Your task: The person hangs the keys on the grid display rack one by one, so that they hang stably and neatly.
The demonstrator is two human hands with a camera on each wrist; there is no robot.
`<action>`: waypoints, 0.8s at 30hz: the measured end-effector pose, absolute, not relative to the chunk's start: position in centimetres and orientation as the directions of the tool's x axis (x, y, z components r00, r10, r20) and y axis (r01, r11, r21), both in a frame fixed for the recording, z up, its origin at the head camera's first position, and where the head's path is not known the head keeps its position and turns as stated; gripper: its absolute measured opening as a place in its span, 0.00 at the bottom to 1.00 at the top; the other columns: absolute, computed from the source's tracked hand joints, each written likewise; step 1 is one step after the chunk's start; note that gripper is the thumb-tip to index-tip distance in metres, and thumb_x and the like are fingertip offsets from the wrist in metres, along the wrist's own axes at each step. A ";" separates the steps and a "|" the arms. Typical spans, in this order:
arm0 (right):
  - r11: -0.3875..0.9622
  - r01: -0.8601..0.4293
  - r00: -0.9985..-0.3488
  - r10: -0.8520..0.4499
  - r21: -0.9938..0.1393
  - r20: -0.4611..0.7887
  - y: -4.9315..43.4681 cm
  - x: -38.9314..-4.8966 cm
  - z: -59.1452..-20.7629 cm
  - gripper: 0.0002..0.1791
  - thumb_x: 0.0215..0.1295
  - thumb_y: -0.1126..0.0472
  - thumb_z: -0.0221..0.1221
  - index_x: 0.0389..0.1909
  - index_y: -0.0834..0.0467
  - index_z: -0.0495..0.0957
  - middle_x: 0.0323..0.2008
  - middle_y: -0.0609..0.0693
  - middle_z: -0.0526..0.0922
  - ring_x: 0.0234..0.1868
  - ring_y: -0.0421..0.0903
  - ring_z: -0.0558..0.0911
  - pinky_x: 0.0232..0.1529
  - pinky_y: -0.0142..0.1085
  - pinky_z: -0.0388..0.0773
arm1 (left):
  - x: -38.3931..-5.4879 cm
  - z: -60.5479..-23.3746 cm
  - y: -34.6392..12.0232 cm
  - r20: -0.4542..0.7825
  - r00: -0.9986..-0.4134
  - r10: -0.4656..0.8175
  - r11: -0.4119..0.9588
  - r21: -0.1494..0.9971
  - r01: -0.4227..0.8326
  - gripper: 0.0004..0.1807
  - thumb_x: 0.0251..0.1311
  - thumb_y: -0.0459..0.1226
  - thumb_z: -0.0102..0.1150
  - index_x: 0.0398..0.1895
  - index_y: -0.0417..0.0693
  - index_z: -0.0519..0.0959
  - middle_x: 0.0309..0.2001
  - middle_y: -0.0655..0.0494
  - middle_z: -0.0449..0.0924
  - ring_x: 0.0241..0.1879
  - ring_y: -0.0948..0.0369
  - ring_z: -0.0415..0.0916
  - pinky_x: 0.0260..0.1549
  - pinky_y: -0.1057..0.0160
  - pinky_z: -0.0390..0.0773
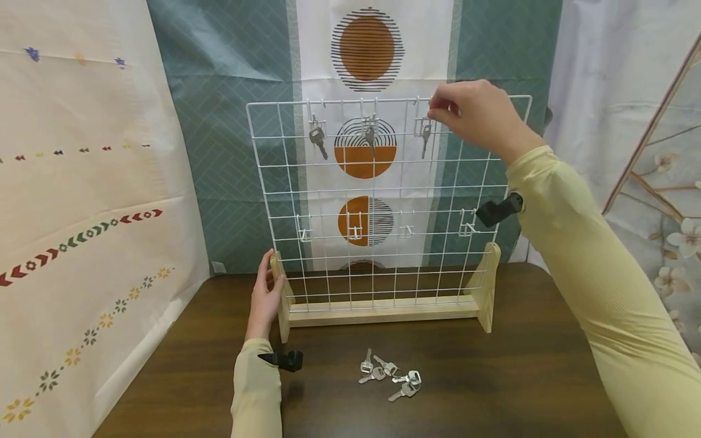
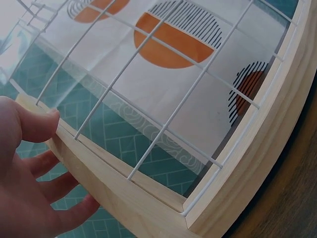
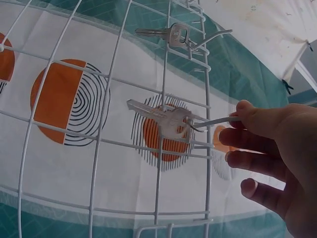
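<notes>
A white wire grid rack (image 1: 328,191) stands upright in a wooden base (image 1: 383,312). My left hand (image 1: 266,298) grips the base's left upright (image 2: 106,193), thumb in front and fingers behind it. Up at the grid's top right, my right hand (image 1: 477,115) has its thumb and index finger pinched at the tip of a white hook (image 3: 218,120). A silver key (image 3: 173,123) hangs on that hook, just off the fingertips. Two more silver keys hang along the top row, one in the middle (image 1: 370,137) and one at the left (image 1: 318,139).
Several loose silver keys (image 1: 374,375) lie on the dark wooden table (image 1: 493,377) in front of the rack. A lower row of white hooks (image 1: 355,231) crosses the grid. Patterned cloths hang behind (image 1: 235,152) and at both sides.
</notes>
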State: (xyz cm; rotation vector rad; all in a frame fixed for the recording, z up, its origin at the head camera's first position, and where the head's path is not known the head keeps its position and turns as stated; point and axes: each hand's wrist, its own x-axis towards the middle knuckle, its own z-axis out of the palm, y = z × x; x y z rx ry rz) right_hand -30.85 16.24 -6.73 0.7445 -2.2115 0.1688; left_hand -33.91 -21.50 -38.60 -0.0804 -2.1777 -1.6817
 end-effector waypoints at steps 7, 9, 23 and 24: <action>0.818 -0.565 -0.500 -0.444 0.109 0.744 16.4 -30.7 -7.5 0.09 0.70 0.60 0.55 0.45 0.60 0.78 0.33 0.60 0.82 0.29 0.52 0.75 0.29 0.38 0.66 | -33.8 -38.5 -21.5 0.331 -0.925 -0.185 0.281 0.920 0.273 0.35 0.73 0.35 0.45 0.75 0.76 0.48 0.67 0.39 0.62 0.62 0.41 0.67 0.54 0.36 0.72; 0.822 -0.560 -0.489 -0.425 0.099 0.761 16.4 -30.4 -8.0 0.10 0.71 0.60 0.54 0.48 0.59 0.76 0.33 0.60 0.82 0.27 0.52 0.74 0.27 0.37 0.65 | -33.7 -38.6 -21.5 0.331 -0.925 -0.185 0.281 0.920 0.273 0.35 0.73 0.35 0.45 0.75 0.76 0.48 0.67 0.39 0.62 0.62 0.41 0.67 0.54 0.36 0.72; 0.680 -0.728 -0.307 -0.437 0.087 0.845 16.5 -27.2 -18.9 0.06 0.60 0.72 0.60 0.37 0.61 0.80 0.26 0.51 0.85 0.25 0.41 0.79 0.26 0.31 0.71 | -33.5 -38.6 -21.3 0.339 -0.922 -0.186 0.285 0.917 0.280 0.35 0.73 0.35 0.44 0.75 0.76 0.48 0.66 0.39 0.64 0.60 0.41 0.69 0.52 0.36 0.74; 0.675 -0.734 -0.323 -0.443 0.074 0.836 16.4 -27.0 -19.9 0.06 0.60 0.72 0.60 0.36 0.61 0.80 0.27 0.51 0.86 0.24 0.40 0.78 0.26 0.32 0.71 | -33.4 -38.7 -21.4 0.341 -0.922 -0.185 0.287 0.916 0.281 0.35 0.73 0.35 0.44 0.75 0.75 0.48 0.66 0.38 0.64 0.60 0.41 0.69 0.52 0.36 0.74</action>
